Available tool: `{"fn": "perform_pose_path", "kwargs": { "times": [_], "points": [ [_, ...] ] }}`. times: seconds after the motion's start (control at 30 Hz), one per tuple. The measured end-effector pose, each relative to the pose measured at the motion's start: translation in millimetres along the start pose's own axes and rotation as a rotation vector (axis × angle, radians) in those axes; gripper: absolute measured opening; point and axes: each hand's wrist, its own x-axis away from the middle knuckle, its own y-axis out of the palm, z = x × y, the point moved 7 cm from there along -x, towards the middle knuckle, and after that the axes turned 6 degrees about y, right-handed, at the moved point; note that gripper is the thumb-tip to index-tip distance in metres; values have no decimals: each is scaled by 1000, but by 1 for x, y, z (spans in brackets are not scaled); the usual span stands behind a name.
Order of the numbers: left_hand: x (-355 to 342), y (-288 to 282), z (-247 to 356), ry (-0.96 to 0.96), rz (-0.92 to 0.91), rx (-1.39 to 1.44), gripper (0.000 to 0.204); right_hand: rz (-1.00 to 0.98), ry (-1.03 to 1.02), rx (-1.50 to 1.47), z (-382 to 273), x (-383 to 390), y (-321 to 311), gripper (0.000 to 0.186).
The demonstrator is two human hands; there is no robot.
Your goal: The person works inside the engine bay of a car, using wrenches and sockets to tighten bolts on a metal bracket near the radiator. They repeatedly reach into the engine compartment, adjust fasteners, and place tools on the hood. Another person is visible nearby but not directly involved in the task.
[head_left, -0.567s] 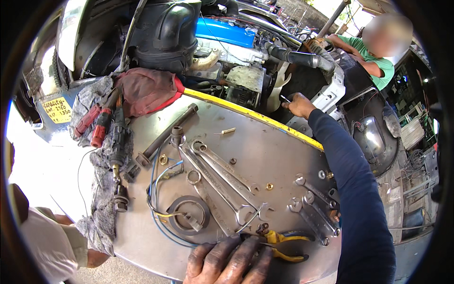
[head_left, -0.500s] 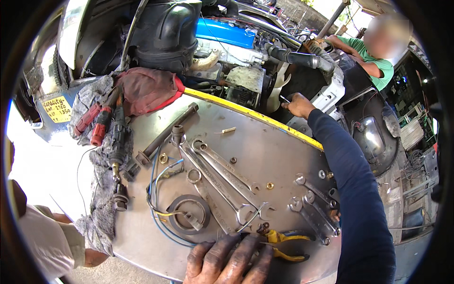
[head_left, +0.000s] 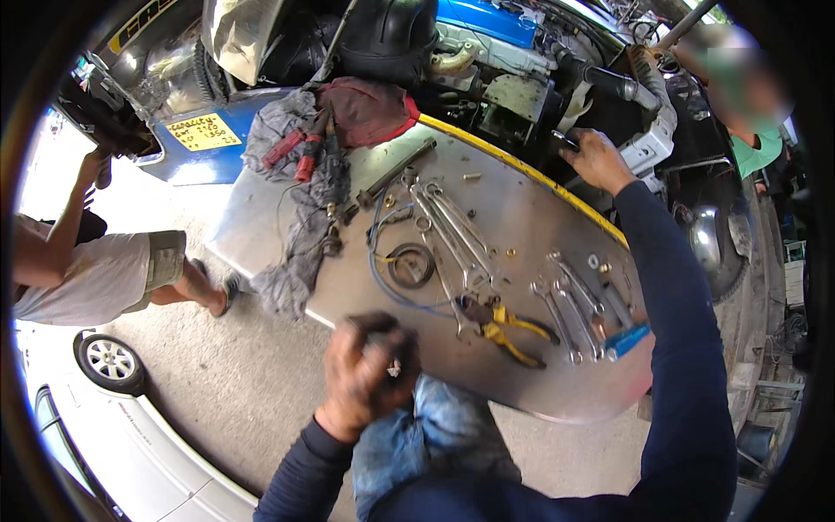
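Observation:
My right hand (head_left: 600, 163) is closed over the table's far edge by the engine bay, gripping a slim metal tool (head_left: 565, 139) whose kind is not clear. Blurred by motion, my left hand (head_left: 370, 370) is curled in front of the table's near edge. A small pale bit (head_left: 394, 369) shows at its fingers; I cannot make out what it is. On the metal table (head_left: 365, 317) lie several combination wrenches (head_left: 448, 230), yellow-handled pliers (head_left: 513, 335), a black tape roll (head_left: 410, 266) with blue wires, a long bolt (head_left: 396, 177) and a blue-handled tool (head_left: 626, 342).
An engine (head_left: 513, 96) with a blue cover lies beyond the yellow edge strip (head_left: 522, 183). Red-and-black tools (head_left: 309, 157) rest on grey rags (head_left: 291, 261). One person (head_left: 87, 270) stands left, another (head_left: 757, 104) at far right. A white car (head_left: 130, 435) is lower left.
The view has swung left and drawn back. My left hand has lifted off the table beside the pliers and curled up. My right hand stays by the engine bay, still holding the slim tool.

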Motion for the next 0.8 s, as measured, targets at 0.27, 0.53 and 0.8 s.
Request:
{"fn": "perform_pose_path", "kwargs": {
  "times": [0.27,0.53,0.8],
  "points": [
    [-39,-52,-44,-265,55,-275,27,11,74,-422,-75,156,-95,27],
    [-29,-63,-72,-526,-6,-393,39,-282,73,-754,-192,198,-83,20],
    [-6,-75,-58,-638,-45,-259,31,-325,-77,-593,-237,185,-79,17]
  ]
}}
